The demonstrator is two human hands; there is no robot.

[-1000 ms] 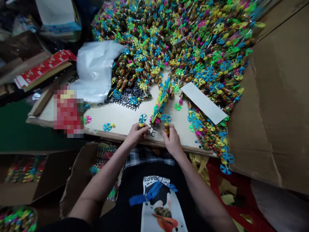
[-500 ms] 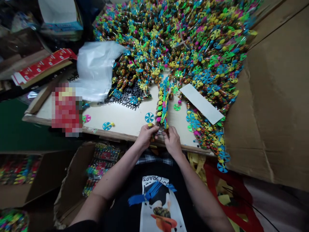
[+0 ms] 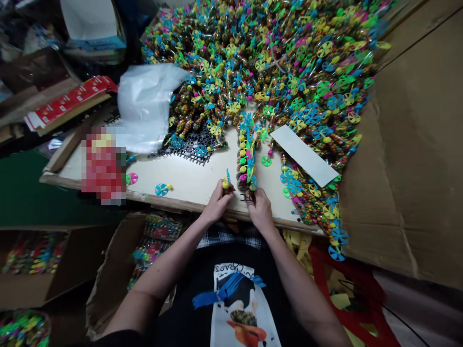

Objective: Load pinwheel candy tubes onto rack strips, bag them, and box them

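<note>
My left hand (image 3: pixel 218 202) is closed around a windmill candy toy (image 3: pixel 226 184) with a yellow cap and a blue wheel, most of its tube hidden by the fingers. My right hand (image 3: pixel 260 208) pinches a dark plastic strip with prongs (image 3: pixel 247 196) at the near end of a row of windmill candy toys (image 3: pixel 246 149). That row stretches away from me along the table, with yellow, green, pink and blue caps side by side. Part of the strip disappears behind the right fingers.
A big heap of windmill candy tubes (image 3: pixel 275 62) covers the table's far side. White card (image 3: pixel 306 155) lies at right, clear plastic bags (image 3: pixel 142 106) at left over black pronged strips (image 3: pixel 190 144). A cardboard sheet (image 3: pixel 408 159) borders the right; an open carton (image 3: pixel 108 270) stands below left.
My left hand's toy has turned, its blue wheel now edge-on, and has come away slightly from the right hand. The pronged strip shows more clearly between the hands.
</note>
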